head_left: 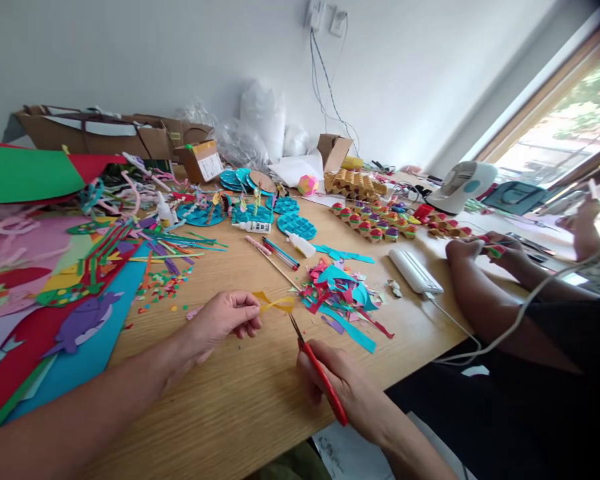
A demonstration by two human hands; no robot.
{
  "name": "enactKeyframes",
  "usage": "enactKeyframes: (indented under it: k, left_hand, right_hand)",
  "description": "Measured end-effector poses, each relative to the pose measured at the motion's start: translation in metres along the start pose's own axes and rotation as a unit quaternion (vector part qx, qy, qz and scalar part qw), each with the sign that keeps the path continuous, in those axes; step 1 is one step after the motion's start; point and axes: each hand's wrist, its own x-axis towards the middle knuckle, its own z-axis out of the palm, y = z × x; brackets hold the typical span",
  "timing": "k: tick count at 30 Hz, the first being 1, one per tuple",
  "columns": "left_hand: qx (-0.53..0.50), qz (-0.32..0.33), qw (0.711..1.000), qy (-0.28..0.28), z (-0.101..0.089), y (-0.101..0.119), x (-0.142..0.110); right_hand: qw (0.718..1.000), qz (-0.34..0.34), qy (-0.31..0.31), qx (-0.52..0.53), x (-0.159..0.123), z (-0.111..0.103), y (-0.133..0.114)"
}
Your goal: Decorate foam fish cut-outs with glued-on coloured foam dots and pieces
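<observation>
My left hand (233,313) pinches one end of a small yellow paper piece (280,304), cut into a narrow-waisted shape, above the wooden table. In my right hand (330,373) are red-handled scissors (325,379), their tips pointing up and away from me, close to the paper's right end. The blades look nearly closed, and I cannot tell whether they touch the paper. Just beyond lies a heap of blue, red and pink paper scraps (337,287). A stick with a pink wrapped end (279,267) rests behind the paper.
Coloured paper sheets (125,307) and a purple paper whale (87,320) cover the left side. Glue bottles (300,245), pens (281,255), painted egg cartons (375,221) and a white power bank (415,271) stand farther back. At right, a co-worker's hands (495,250) hold a small painted piece.
</observation>
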Motion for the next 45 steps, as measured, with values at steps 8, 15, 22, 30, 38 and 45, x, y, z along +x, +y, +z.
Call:
enactKeyframes:
  k: [8, 15, 22, 30, 38, 45]
  left_hand:
    - [-0.034, 0.002, 0.998, -0.043, 0.019, 0.010, 0.006]
    - [-0.044, -0.005, 0.996, -0.075, 0.028, 0.006, 0.009]
    - [-0.002, -0.029, 0.999, -0.040, 0.022, 0.001, 0.007]
    - [0.031, -0.029, 0.999, -0.006, 0.014, -0.002, 0.001]
    - [-0.114, -0.026, 0.993, -0.002, 0.020, 0.002, -0.011]
    - [-0.223, -0.010, 0.975, 0.015, 0.028, 0.002, -0.021]
  right_hand:
    - [1.000, -0.006, 0.002, -0.018, 0.007, -0.018, -0.004]
    - [0.997, 0.008, 0.002, 0.076, 0.012, -0.012, 0.002]
    - [0.996, 0.039, -0.017, 0.083, 0.007, -0.012, 0.016]
    - [1.000, -0.002, 0.007, -0.003, -0.003, -0.020, 0.009]
    - [0.998, -0.029, -0.001, -0.063, -0.007, -0.010, -0.008]
    - [0.996, -0.056, 0.044, -0.058, 0.001, 0.002, -0.018]
